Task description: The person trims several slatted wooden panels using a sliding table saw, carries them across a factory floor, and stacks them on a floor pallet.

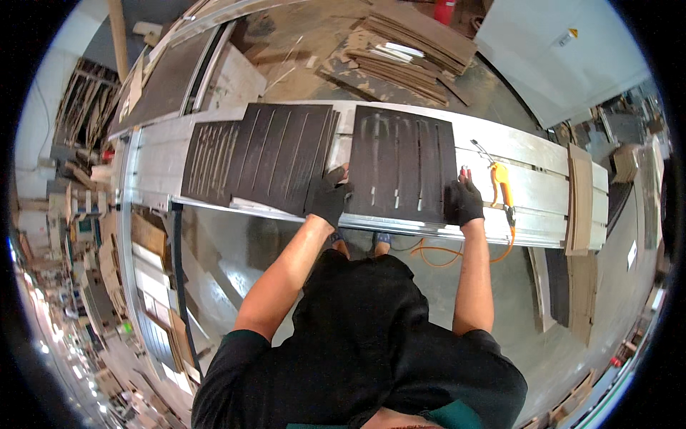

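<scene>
A dark rectangular panel (pixel 404 161) with several long parallel slots lies on the pale slatted bench, directly ahead of me. My left hand (pixel 331 195), in a black glove with bare fingertips, grips its left edge, beside a stack of similar panels. On the opposite edge, my right hand (pixel 466 199) is closed round the side, gloved the same way. Part of the fingers of both hands is hidden. To the left, the stacked slotted panels (pixel 282 157) overlap unevenly. A yellow air blow gun (pixel 502 184) with a thin nozzle lies right of my right hand.
The bench (pixel 550 204) runs across in front of me. Brown boards (pixel 579 200) lie across its right end. An orange hose (pixel 446 263) hangs below the bench edge. Beyond are piled boards (pixel 414 46) on the floor and a white cabinet (pixel 564 61).
</scene>
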Motion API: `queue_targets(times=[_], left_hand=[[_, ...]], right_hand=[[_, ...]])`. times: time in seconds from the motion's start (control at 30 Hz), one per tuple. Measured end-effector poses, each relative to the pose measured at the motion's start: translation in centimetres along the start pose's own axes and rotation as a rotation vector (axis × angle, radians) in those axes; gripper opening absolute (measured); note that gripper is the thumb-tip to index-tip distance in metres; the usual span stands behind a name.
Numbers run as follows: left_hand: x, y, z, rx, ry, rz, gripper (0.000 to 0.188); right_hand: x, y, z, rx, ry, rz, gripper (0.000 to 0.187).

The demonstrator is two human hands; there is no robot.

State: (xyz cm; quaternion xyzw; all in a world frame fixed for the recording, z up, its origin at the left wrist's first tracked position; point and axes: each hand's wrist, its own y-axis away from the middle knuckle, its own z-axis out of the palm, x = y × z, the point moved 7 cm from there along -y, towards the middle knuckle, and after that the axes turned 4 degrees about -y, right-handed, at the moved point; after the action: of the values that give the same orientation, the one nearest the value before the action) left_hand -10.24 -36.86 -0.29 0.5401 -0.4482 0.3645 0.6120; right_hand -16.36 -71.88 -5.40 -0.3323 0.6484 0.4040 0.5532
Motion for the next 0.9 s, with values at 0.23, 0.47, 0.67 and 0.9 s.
queue_targets(times=[0.23,0.47,0.67,0.9], left_hand=[[9.0,6.5,0.4,-0.283,0.629,0.022,0.049],[10.2,12.6,-12.3,0.050,1.211,0.284,0.064],[5.6,19.0,-27.1,0.553,0.881,0.509,0.036],[1.0,29.7,-45.4,0.926,0.685,0.585,0.029]], right_hand=[[-6.0,2.8,3.8,-0.102,-0.655,0.319,0.021],[-9.7,7.8,22.3,-0.614,-0.908,0.295,0.046],[-10.3,19.8,40.6,-0.975,-0.542,0.414,0.048],[-9.4,24.3,51.3,-1.282,0.053,-0.016,0.044]])
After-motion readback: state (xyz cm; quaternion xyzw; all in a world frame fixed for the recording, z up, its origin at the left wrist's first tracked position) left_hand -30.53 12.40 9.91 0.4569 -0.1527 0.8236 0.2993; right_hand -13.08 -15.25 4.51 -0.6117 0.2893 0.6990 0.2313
